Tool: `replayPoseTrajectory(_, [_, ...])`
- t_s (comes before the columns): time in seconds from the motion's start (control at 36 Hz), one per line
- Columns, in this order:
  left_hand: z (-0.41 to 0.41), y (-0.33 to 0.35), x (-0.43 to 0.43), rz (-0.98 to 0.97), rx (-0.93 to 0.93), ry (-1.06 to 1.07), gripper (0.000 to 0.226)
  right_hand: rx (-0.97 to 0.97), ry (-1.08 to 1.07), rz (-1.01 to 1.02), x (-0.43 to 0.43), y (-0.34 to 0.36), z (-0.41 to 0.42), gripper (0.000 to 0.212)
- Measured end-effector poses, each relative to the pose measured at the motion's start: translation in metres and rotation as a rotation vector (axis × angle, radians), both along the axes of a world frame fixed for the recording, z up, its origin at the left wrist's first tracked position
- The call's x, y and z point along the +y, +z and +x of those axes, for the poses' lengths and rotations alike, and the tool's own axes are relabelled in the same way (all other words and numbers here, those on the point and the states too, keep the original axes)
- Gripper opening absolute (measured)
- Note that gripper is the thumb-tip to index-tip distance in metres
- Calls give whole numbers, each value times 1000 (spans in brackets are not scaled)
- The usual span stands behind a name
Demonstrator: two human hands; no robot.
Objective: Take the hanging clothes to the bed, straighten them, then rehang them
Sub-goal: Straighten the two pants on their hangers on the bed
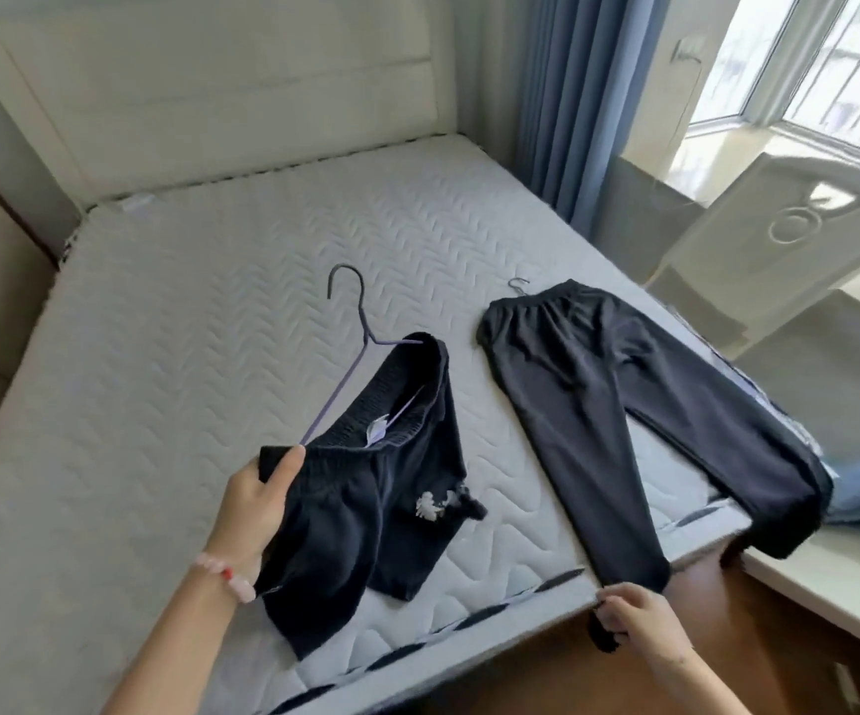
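Bare quilted mattress of the bed (185,312), padded headboard (201,85) at the far end. Two dark garments lie on the near half, side by side but apart.

Left garment: shorts (361,487), waistband half threaded on a purple hanger (353,353) whose hook points toward the far end. A white label (377,431) shows inside the waistband and a white print (430,505) sits on one leg. The left hand (255,508) grips the near-left corner of the waistband, thumb on top and fingers curled underneath, lifting that corner off the mattress. There is a bead bracelet (227,575) on that wrist.

Right garment: long trousers (588,405), laid flat with the waistband far and the legs near. A small wire hook (519,284) pokes out beyond the waistband. One leg runs to the near edge of the mattress, and the other angles off the right edge with its cuff hanging over.

The right hand (639,619) is closed on the cuff of the nearer leg, just past the mattress edge, with dark cloth bunched in the fingers.

Blue curtain (572,95) and bright window (830,59) on the far right.
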State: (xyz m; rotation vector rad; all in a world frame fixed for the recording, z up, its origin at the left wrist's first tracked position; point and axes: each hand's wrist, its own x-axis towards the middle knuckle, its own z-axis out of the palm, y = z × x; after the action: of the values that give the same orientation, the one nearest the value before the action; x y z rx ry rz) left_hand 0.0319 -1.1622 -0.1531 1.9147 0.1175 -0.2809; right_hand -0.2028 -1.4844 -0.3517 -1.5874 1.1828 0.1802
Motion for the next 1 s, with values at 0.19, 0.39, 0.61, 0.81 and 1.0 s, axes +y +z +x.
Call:
replayPoseTrajectory(0.19, [-60, -10, -73, -100, 65, 83, 29, 31, -69, 40, -48, 4, -84, 36])
replayPoseTrajectory(0.39, [-76, -19, -129, -154, 99, 76, 27, 55, -117, 41, -88, 8, -91, 35])
replayPoseTrajectory(0.61, [-44, -46, -189, -114, 68, 105, 22, 116, -67, 50, -169, 2, -34, 34])
replayPoseTrajectory(0.81, [40, -77, -254, -51, 97, 169, 21, 158, 56, 16, -263, -6, 98, 37])
replayPoseTrajectory(1.0, [123, -118, -324, -60, 93, 194, 24, 102, 278, -132, -342, -16, 257, 39])
